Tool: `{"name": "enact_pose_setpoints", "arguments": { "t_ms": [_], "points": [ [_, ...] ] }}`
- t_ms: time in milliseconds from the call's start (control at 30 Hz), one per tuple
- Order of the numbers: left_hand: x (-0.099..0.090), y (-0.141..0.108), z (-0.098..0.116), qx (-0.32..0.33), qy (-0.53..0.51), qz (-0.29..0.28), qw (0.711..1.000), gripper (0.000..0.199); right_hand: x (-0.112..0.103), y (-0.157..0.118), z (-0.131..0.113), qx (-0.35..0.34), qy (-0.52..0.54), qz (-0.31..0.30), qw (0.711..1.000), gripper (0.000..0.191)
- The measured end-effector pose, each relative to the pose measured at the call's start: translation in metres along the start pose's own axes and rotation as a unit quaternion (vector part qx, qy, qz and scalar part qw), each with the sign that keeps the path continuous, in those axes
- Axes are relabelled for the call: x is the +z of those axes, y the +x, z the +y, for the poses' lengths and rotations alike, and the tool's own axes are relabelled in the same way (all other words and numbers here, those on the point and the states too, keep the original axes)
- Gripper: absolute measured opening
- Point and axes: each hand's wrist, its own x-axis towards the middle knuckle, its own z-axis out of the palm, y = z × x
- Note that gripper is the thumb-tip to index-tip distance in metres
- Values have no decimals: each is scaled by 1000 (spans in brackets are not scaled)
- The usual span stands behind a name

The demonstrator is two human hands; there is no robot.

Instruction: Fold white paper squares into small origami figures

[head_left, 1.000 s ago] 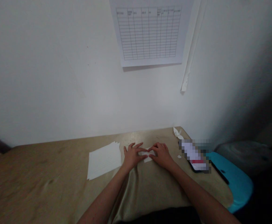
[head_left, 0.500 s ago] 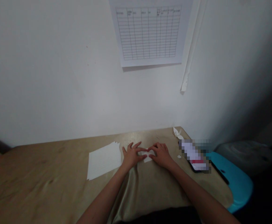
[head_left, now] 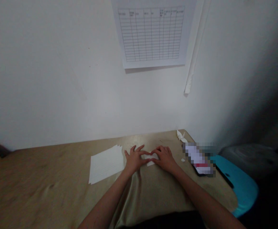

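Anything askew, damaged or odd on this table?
Little stands out. The paper stack is slightly fanned, its sheets not squared up. A small white scrap lies loose near the phone. The left hand and right hand press a small folded paper flat on the table.

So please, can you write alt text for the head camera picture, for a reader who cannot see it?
Two bare hands, left hand and right hand, press a small white folded paper flat on a tan wooden table. A stack of white sheets lies to their left, and a gridded chart hangs on the white wall above.
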Motion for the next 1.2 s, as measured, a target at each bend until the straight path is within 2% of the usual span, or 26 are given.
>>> {"name": "enact_pose_setpoints", "arguments": {
  "t_ms": [233,467,633,833,1000,1200],
  "points": [
    [-3,2,1,-13,6,-32,999,36,-3,1,8,3,27,-22,999,31],
    [-6,4,-8,0,2,-53,999,36,-6,1,14,-10,58,-33,998,34],
    [-7,5,-13,11,6,-69,998,40,-8,0,21,-37,77,-41,995,34],
    [-13,4,-12,18,21,-91,995,42,-10,-1,36,-67,100,-51,991,45],
    [-15,4,-13,30,49,-118,991,44,-10,-1,39,-76,109,-43,990,43],
    [-14,-2,-14,55,79,-99,990,45,-9,-3,37,-84,104,-39,990,42]
  ]
}}
